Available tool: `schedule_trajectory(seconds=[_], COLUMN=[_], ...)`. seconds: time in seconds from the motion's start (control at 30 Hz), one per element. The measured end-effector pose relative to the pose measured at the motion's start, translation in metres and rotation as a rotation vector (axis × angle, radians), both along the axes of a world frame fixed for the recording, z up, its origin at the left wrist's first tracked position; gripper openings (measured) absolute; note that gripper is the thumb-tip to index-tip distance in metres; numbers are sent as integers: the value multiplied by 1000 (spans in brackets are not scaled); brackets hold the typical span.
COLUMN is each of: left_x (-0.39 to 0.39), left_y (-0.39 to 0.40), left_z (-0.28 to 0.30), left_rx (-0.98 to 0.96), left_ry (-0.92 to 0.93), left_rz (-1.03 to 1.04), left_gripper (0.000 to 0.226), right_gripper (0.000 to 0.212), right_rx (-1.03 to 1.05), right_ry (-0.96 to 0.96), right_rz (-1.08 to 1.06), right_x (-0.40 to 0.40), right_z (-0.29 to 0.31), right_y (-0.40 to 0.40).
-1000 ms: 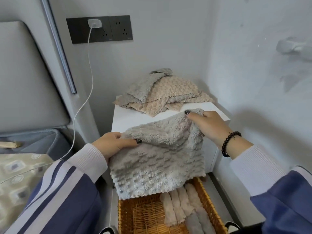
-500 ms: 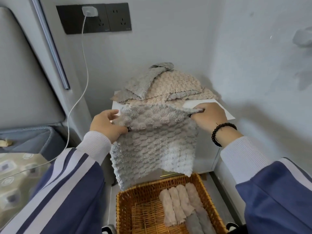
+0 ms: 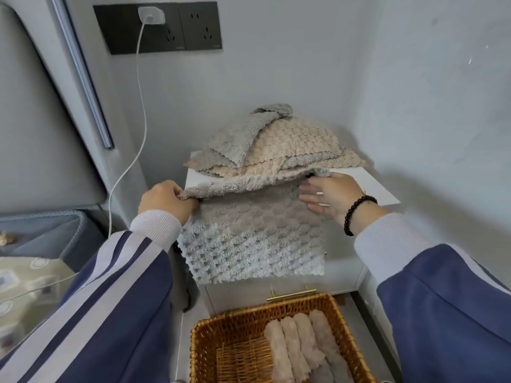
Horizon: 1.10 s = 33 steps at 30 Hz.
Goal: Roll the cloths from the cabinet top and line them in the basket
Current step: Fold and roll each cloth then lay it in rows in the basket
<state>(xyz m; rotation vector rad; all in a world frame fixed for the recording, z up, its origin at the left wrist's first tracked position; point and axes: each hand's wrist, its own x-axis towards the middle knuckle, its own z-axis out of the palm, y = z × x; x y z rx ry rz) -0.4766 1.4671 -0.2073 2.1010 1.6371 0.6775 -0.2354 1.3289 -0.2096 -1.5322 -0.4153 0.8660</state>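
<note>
Head view: looking down past both sleeves at a white cabinet top [image 3: 367,183], wicker basket [image 3: 345,327] below.
Grey cloth [image 3: 249,233]: held up by its top edge, draped over the cabinet's front edge, lower half hanging in front of the cabinet face.
Left hand [image 3: 163,200]: curled round the cloth's top left corner, pinching it.
Right hand [image 3: 329,194]: thumb hooked on the top right corner, fingers [image 3: 309,201] spread nearly straight against the cloth face.
Step in hand, as a judgement: starting the roll from the top edge.
Doing it well: keep both corners level, turn the edge over evenly, roll tight and straight so the finished roll matches those below.
Rolled cloths [image 3: 301,344]: several lined side by side in the basket's right half; left half bare wicker.
Cloth pile [image 3: 279,145]: beige and grey cloths heaped at the back of the cabinet top, waiting their turn.
In the way: pile's front edge just behind the held cloth, little bare top left to roll on.
Also around: brass drawer handle [image 3: 293,294] just above the basket rim; white charger cable [image 3: 138,125] hanging from the wall socket [image 3: 157,27], near the left hand.
</note>
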Motion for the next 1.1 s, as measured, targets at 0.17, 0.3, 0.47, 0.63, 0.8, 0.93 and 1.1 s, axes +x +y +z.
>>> schedule_trajectory(seconds=[0.17, 0.3, 0.47, 0.63, 0.8, 0.93, 1.1], left_x=[14, 14, 17, 1, -5, -13, -13], left_y=[3, 7, 13, 14, 21, 20, 14], left_z=[-9, -14, -9, -6, -11, -17, -11], left_rx=[-497, -566, -616, -686, -563, -486, -437], left_ry=[-581, -770, -1050, -1217, -837, -445, -279], left_rz=[-22, -51, -38, -33, 133, 52, 77], left_gripper=[7, 8, 20, 46, 14, 42, 38], right_gripper=[50, 38, 25, 50, 18, 10, 24], right_rx=[100, 145, 284, 358, 44, -113, -233], right_ry=[58, 92, 122, 287, -50, -351, -550], right_rz=[-58, -138, -169, -109, 52, 131, 265], right_x=[5, 7, 8, 11, 17, 17, 12], right_z=[-14, -19, -14, -9, -10, -20, -26], right_y=[13, 23, 28, 13, -9, -20, -27])
